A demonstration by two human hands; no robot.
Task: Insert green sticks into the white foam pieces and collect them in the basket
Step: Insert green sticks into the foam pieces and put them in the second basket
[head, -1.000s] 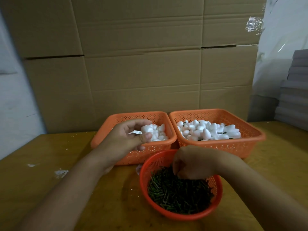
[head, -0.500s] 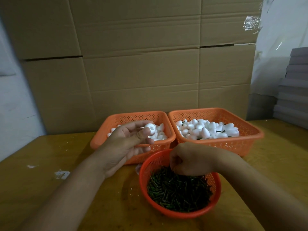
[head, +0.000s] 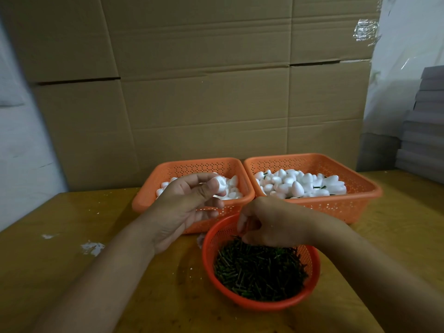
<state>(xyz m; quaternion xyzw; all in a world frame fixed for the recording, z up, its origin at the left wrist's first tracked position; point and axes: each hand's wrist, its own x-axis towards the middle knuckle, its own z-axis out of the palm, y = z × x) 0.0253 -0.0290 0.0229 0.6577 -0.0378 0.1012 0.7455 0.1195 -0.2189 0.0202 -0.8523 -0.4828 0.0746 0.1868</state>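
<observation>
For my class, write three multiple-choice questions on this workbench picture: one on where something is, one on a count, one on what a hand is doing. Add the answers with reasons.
1. Where is the round basket of green sticks?
A. nearest the person
B. behind the rectangular baskets
C. on the cardboard boxes

2. How many orange rectangular baskets hold white foam pieces?
A. one
B. two
C. four

3. What is the left hand doing?
A. lying flat on the table
B. gripping a basket rim
C. holding a white foam piece

Answers: 1 A, it sits in front; 2 B, left basket and right basket; 3 C, pinched at the fingertips.
</observation>
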